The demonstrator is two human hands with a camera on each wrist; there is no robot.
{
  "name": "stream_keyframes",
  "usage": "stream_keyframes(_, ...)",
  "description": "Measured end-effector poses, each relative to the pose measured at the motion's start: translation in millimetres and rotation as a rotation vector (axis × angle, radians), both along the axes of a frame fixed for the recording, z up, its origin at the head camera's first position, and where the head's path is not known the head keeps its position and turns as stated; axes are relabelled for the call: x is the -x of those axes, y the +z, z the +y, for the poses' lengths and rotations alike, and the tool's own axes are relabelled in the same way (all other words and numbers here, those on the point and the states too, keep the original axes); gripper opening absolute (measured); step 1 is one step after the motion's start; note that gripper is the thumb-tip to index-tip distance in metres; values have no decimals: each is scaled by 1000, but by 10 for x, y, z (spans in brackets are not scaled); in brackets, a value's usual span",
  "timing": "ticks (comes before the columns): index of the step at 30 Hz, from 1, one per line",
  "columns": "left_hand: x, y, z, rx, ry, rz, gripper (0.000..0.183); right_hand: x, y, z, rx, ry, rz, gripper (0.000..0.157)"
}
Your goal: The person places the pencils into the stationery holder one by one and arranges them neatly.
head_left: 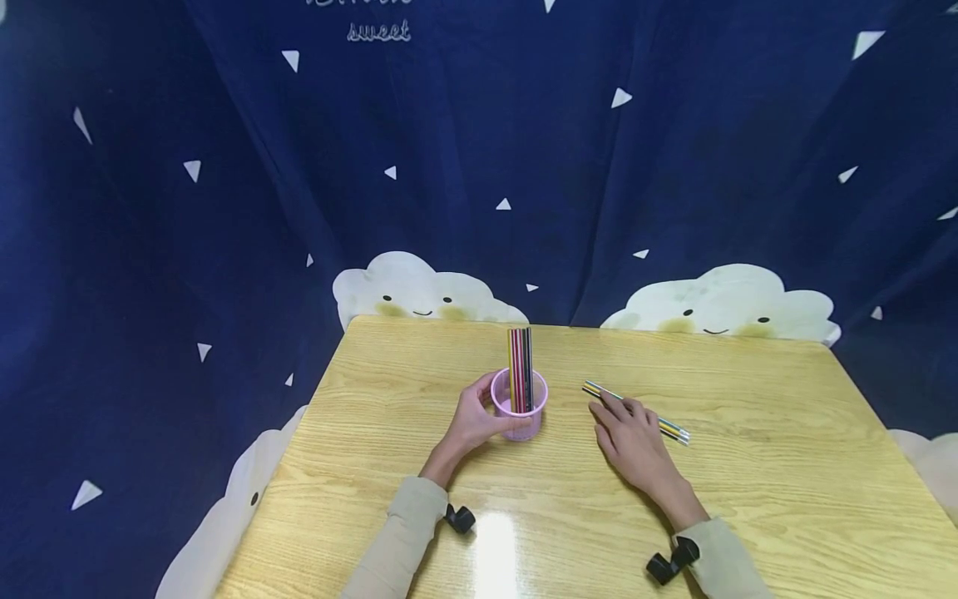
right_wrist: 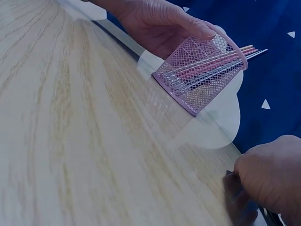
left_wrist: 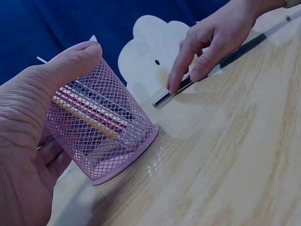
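Observation:
A pink mesh pencil cup (head_left: 524,428) stands on the table, gripped by my left hand (head_left: 475,420) with the thumb across its near side and fingers round the left. Several pencils (head_left: 520,366), yellow, red and black striped, lean upright inside it; their lower ends show through the mesh in the left wrist view. To the right, a few striped pencils (head_left: 675,433) lie on the table under my right hand (head_left: 636,445). Its fingers reach over them, fingertips right at the pencils in the left wrist view. The right wrist view hides most of these pencils behind the hand (right_wrist: 275,174).
The light wood table (head_left: 359,399) ends in a straight back edge. Behind it hangs a dark blue curtain (head_left: 479,125) with white triangles and smiling clouds. A glare spot lies near the front, between the two sleeved forearms.

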State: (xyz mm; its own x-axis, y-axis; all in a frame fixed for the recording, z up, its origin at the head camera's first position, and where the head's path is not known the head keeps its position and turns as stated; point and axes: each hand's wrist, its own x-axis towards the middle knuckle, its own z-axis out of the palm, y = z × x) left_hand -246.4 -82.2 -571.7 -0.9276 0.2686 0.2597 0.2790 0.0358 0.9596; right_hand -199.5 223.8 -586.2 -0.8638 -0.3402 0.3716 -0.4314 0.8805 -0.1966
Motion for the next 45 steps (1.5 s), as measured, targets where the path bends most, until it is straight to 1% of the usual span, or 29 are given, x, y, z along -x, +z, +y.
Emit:
stream_keyframes(6,-3,6,0,15,4,4,84,-6,-12,-13,33,13,16,35)
stream_keyframes(12,-7,6,4,22,11,-17,86,0,-10,-34,62,27,20,31)
stream_keyframes(21,-13,17,5,-2,4,-30,85,-3,-21,-44,-3,29,35,33)
stream_keyframes(24,-15,22,6,11,9,-27,86,-4,-24,-52,8,38,35,33)
stream_keyframes(30,-17,27,2,20,5,-26,86,-1,-6,-94,36,69,87,26)
stream_keyframes(33,-20,21,2,24,2,-21,86,-4,-4,-102,44,71,100,27)
stream_keyframes(35,-21,21,3,22,-1,-18,86,-2,-4,-104,46,69,92,29)
stream_keyframes(40,-11,22,-3,2,-7,-20,85,13,31,-114,97,58,59,24)
stream_keyframes(45,-11,24,-3,-1,-6,-23,85,23,95,-116,184,72,61,21)
